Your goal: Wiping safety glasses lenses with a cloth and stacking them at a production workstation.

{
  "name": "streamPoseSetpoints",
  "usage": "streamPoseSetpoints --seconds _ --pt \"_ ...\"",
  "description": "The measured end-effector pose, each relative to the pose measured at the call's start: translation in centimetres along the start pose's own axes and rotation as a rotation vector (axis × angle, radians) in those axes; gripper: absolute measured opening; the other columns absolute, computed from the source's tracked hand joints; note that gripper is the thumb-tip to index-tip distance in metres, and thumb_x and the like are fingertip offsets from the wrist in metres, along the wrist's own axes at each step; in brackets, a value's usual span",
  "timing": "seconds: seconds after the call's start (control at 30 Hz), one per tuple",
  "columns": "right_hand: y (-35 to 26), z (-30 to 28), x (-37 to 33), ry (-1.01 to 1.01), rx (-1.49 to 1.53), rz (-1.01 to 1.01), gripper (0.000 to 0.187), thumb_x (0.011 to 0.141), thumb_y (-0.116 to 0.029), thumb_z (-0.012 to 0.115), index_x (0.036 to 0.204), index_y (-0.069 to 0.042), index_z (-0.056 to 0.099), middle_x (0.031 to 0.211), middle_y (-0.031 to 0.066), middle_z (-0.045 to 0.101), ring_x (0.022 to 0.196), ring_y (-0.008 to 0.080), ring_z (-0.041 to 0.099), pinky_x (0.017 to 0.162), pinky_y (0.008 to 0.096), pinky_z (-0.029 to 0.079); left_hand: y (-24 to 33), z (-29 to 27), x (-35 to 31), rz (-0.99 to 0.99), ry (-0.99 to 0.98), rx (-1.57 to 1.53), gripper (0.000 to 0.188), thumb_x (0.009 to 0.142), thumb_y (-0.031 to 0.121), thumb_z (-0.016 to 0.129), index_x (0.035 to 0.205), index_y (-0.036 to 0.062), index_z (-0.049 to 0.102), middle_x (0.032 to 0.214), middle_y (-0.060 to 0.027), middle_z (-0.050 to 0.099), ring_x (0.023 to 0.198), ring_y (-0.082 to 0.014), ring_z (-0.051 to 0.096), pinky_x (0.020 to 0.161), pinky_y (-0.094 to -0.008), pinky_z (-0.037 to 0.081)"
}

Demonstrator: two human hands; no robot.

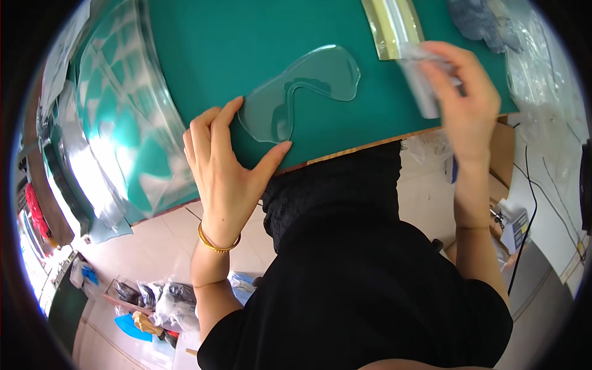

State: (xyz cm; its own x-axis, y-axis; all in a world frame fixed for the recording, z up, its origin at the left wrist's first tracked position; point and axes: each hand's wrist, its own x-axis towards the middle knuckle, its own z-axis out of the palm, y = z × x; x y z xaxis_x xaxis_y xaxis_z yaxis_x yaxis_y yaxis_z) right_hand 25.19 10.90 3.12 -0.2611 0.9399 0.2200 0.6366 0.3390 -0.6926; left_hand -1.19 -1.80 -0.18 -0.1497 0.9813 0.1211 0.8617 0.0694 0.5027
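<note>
A clear goggle lens with a curved nose notch lies on the green table mat. My left hand, a gold bangle at its wrist, grips the lens's left end between thumb and fingers. To the right of the lens, my right hand is raised near the mat's edge and smeared by motion. Its bent fingers hold a pale grey strip, too blurred to tell its material. Just beyond that strip lies a yellowish translucent sleeve with a whitish band down its middle.
Clear plastic sheets with cut-out shapes cover the mat's left side. At the far right are a grey-blue crumpled cloth and clear plastic film. Plastic bags stand low at left; black cables hang at right.
</note>
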Motion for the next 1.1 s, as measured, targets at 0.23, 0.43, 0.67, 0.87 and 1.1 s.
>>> streamPoseSetpoints --seconds 0.23,0.43,0.67,0.87,1.1 --pt "-2.8 10.5 1.1 -0.363 0.145 -0.859 0.016 0.075 -0.004 0.071 0.091 -0.005 0.068 0.092 0.0077 0.062 0.080 0.0241 0.062 0.068 0.0310 0.052 0.0 0.9 0.1 -0.011 0.091 -0.076 0.066 0.060 0.023 0.090 0.119 0.0054 0.064 0.111 -0.0080 0.053 0.102 -0.0287 0.050 0.094 -0.0403 0.038" --pt "-2.4 9.4 2.3 -0.316 0.057 -0.866 0.020 0.071 -0.003 0.075 0.091 -0.002 0.068 0.089 0.0080 0.062 0.077 0.0222 0.063 0.063 0.0293 0.052 -0.3 0.9 0.1 -0.034 0.099 -0.089 0.067 0.057 0.022 0.091 0.117 0.0062 0.066 0.110 -0.0069 0.054 0.101 -0.0281 0.050 0.093 -0.0394 0.039" --pt "-1.8 10.6 3.5 -0.153 0.041 -0.788 0.018 0.071 -0.002 0.076 0.087 -0.002 0.068 0.085 0.0080 0.061 0.074 0.0234 0.062 0.061 0.0309 0.051 -0.1 0.9 -0.3 -0.074 0.080 -0.104 0.067 0.057 0.022 0.091 0.117 0.0066 0.065 0.109 -0.0066 0.053 0.101 -0.0277 0.049 0.093 -0.0391 0.039" --pt "-4.3 11.5 0.3 -0.355 0.105 -0.711 0.011 0.073 -0.004 0.070 0.082 -0.003 0.064 0.087 0.0066 0.057 0.074 0.0216 0.058 0.063 0.0301 0.050 0.2 1.2 0.2 -0.074 0.089 -0.103 0.068 0.056 0.021 0.091 0.117 0.0060 0.066 0.109 -0.0074 0.053 0.102 -0.0282 0.050 0.091 -0.0393 0.041" --pt "0.4 6.1 0.3 -0.048 -0.098 -0.472 0.014 0.078 -0.001 0.077 0.088 0.000 0.068 0.088 0.0098 0.064 0.075 0.0231 0.064 0.062 0.0303 0.052 0.3 0.6 0.4 -0.079 0.076 -0.097 0.067 0.058 0.021 0.091 0.118 0.0050 0.066 0.109 -0.0081 0.053 0.102 -0.0288 0.050 0.092 -0.0396 0.041"
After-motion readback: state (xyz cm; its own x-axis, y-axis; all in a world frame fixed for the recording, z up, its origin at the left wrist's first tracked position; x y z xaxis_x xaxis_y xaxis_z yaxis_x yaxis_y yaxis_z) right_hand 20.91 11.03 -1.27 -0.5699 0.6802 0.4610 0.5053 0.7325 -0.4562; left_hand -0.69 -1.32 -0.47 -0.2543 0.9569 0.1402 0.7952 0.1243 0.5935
